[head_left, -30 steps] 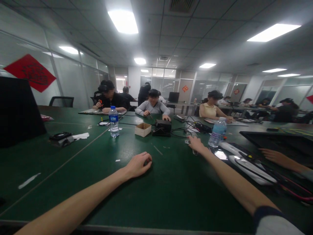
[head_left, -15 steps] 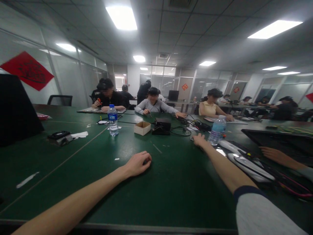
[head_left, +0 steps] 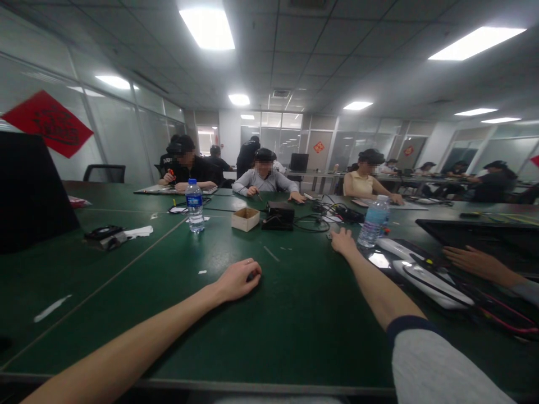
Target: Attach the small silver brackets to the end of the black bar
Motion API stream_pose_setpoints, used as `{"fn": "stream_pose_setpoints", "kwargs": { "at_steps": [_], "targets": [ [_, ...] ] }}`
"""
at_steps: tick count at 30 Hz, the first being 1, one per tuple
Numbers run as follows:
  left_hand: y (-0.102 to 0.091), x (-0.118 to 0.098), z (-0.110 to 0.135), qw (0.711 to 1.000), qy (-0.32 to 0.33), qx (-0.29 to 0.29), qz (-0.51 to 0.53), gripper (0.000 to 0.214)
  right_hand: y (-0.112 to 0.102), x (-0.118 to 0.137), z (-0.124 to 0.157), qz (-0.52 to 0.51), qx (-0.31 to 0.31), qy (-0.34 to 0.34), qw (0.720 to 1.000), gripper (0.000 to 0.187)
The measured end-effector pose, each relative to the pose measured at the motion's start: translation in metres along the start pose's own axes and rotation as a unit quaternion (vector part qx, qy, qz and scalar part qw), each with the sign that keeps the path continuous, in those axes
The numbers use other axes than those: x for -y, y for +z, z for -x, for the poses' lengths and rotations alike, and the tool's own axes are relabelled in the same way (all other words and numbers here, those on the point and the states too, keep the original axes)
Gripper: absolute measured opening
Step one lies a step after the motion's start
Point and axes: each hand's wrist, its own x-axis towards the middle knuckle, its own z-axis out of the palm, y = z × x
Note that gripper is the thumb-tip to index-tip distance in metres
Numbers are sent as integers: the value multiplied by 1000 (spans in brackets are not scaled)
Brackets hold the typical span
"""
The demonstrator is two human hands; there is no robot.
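Observation:
My left hand [head_left: 239, 280] rests on the green tabletop [head_left: 295, 320] with its fingers curled inward. The inside of that hand is dark, and I cannot make out whether anything is in it. Farther forward, my right hand [head_left: 343, 241] reaches across the table, palm down, its fingers stretched out and somewhat apart. By its fingertips lies a small greyish object [head_left: 329, 235], partly covered; whether they touch it I cannot tell. Just right of this hand stands a water bottle with a pale label [head_left: 373, 222].
A small open cardboard box [head_left: 245, 220], a black device [head_left: 278, 215] and a blue-capped bottle [head_left: 195, 206] stand ahead. White handheld devices [head_left: 433, 285] lie right of my forearm. Another person's hand [head_left: 475, 262] is by a dark panel [head_left: 492, 238]. Black cables [head_left: 324, 213] tangle farther back.
My right hand has shifted slightly, and its forearm and sleeve have moved left. My left hand stays put. Across the table, a person's outstretched hand has drawn to the left.

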Motion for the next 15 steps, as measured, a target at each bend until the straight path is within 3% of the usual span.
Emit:
{"fn": "stream_pose_setpoints", "kwargs": {
  "at_steps": [4,8,15],
  "targets": [
    [1,1,0,1000,-2,-1,-9,10,3,-1,0,5,-4,-2,1000,45],
    [3,4,0,1000,8,-5,-10,10,5,-2,-3,9,7,-4,1000,38],
    [1,2,0,1000,2,1,-8,11,9,-2,-7,11,8,0,1000,49]
  ]
}}
